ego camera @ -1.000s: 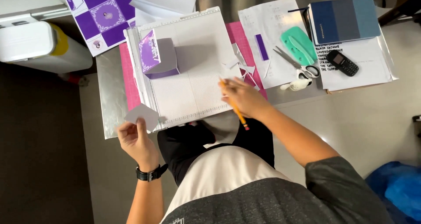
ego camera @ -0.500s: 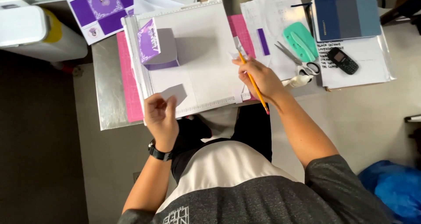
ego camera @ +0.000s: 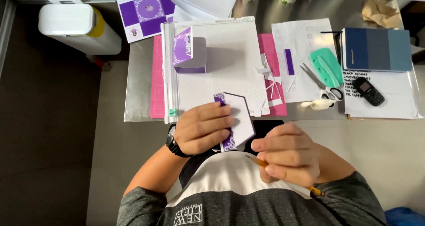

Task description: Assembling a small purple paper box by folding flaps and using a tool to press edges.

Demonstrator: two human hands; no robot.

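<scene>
My left hand (ego camera: 201, 127) grips a white card piece (ego camera: 239, 119) with a purple patterned edge, held above my lap at the table's near edge. My right hand (ego camera: 287, 154) is closed around a yellow pencil (ego camera: 315, 190), just right of the card and close to my chest. A small purple and white folded paper box (ego camera: 190, 53) stands on the white scoring board (ego camera: 230, 71), which lies on a pink cutting mat (ego camera: 157, 80).
Scissors (ego camera: 321, 86), a teal plastic tool (ego camera: 326, 66), a dark phone (ego camera: 368, 91), a blue notebook (ego camera: 376, 49) and paper sheets lie at the right. A purple printed sheet (ego camera: 146, 9) sits at the back left. A white and yellow container (ego camera: 75, 27) stands on the floor at the left.
My left hand has brought the card piece up toward me and turned it, showing the purple edge. My right hand with the pencil has pulled back from the board to my chest.
</scene>
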